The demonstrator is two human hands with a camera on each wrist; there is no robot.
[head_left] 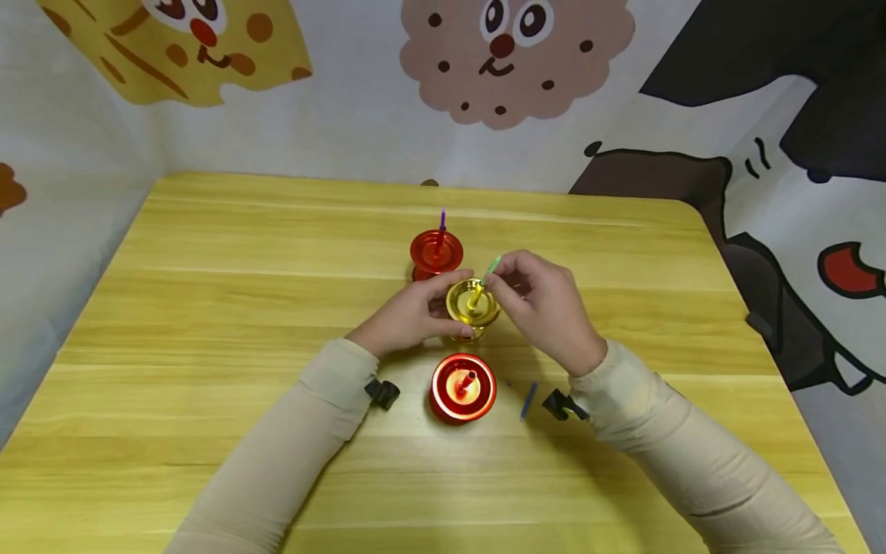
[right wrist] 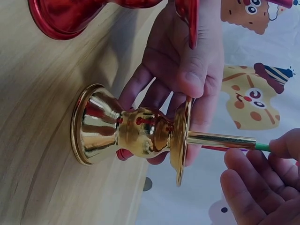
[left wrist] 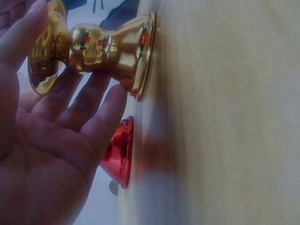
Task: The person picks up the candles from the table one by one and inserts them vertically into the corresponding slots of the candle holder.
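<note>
A gold candlestick (head_left: 457,308) stands upright on the table between my hands. My left hand (head_left: 408,314) holds it by the dish, thumb on the near side of the rim and fingers around the far side. In the right wrist view, a narrow gold tube (right wrist: 220,139) rises from the dish. My right hand (head_left: 547,308) pinches a thin green candle (head_left: 494,265) between thumb and forefinger, its lower end at the tube's mouth. How deep the candle sits inside is hidden.
Behind the gold one stands a red candlestick (head_left: 421,250) bearing a purple candle (head_left: 443,220). Nearer the front, another red candlestick (head_left: 450,415) has a bare tube. A thin blue candle (head_left: 529,402) lies to its right on the wooden table (head_left: 208,308). Printed cloth (head_left: 346,115) hangs behind.
</note>
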